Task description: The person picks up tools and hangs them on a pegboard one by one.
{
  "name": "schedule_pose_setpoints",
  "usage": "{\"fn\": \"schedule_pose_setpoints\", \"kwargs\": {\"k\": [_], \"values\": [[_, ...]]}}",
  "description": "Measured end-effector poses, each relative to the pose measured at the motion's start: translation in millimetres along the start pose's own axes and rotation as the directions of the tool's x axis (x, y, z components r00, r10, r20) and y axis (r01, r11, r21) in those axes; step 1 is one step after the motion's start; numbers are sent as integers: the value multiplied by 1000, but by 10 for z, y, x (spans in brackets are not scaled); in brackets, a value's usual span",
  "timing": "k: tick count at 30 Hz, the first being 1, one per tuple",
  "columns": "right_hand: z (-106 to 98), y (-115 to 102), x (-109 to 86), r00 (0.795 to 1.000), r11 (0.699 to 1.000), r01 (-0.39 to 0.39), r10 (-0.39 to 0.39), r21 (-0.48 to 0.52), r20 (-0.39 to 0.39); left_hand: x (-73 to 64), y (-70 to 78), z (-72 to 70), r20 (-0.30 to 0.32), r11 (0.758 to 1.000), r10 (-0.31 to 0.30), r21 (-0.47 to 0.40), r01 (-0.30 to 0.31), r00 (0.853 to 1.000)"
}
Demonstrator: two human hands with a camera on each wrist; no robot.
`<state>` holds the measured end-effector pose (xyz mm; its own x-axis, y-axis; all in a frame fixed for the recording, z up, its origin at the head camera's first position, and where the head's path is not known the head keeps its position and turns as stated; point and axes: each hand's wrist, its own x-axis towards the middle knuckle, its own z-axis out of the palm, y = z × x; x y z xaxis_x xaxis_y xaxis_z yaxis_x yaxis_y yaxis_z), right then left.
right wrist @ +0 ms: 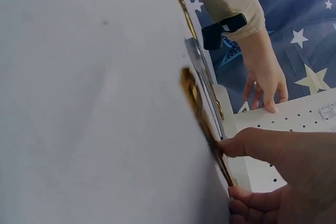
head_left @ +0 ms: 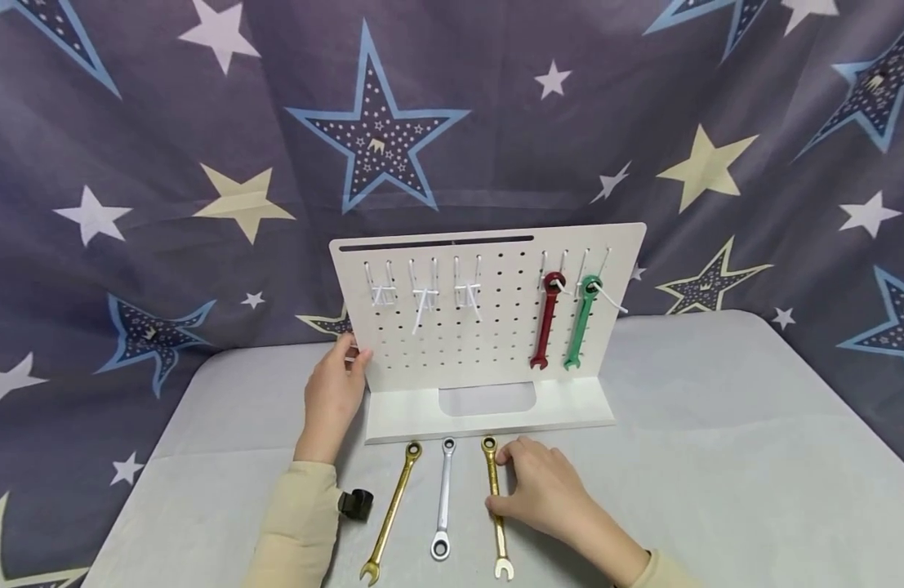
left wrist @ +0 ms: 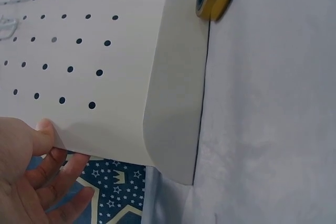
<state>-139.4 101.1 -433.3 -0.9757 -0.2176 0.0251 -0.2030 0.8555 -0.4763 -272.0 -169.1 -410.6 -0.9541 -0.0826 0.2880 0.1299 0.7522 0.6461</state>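
Observation:
My left hand holds the left edge of a white pegboard, thumb on the front face and fingers behind it. Low over the table, my right hand pinches the rightmost gold wrench between thumb and fingers; its ring end points toward the board. In the right wrist view this wrench runs past the thumb tip. To its left lie a silver wrench with a ring at each end and another gold wrench. A red wrench and a green wrench hang on the board's right side.
Three white hook sets without wrenches stick out from the board's upper left. Its base stands on a table with a pale cloth. Behind hangs a star-patterned curtain. A black strap device sits at the left sleeve.

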Motion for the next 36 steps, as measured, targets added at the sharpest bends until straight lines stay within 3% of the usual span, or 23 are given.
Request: {"fn": "schedule_pose_setpoints", "kwargs": {"k": [5, 16, 27, 36], "values": [[-61, 8, -27, 999, 999, -34, 33, 28, 37, -14, -22, -14, 12, 1000, 8, -7, -8, 1000], [-293, 155, -28, 985, 992, -128, 128, -8, 119, 39, 14, -18, 14, 1000, 18, -25, -18, 1000], [-282, 149, -59, 988, 997, -75, 73, 8, 137, 7, 7, -8, 12, 1000, -6, -26, 6, 1000], [-267, 145, -42, 986, 995, -92, 86, 39, 145, 9, -3, -11, 18, 999, -6, -34, 7, 1000]]}}
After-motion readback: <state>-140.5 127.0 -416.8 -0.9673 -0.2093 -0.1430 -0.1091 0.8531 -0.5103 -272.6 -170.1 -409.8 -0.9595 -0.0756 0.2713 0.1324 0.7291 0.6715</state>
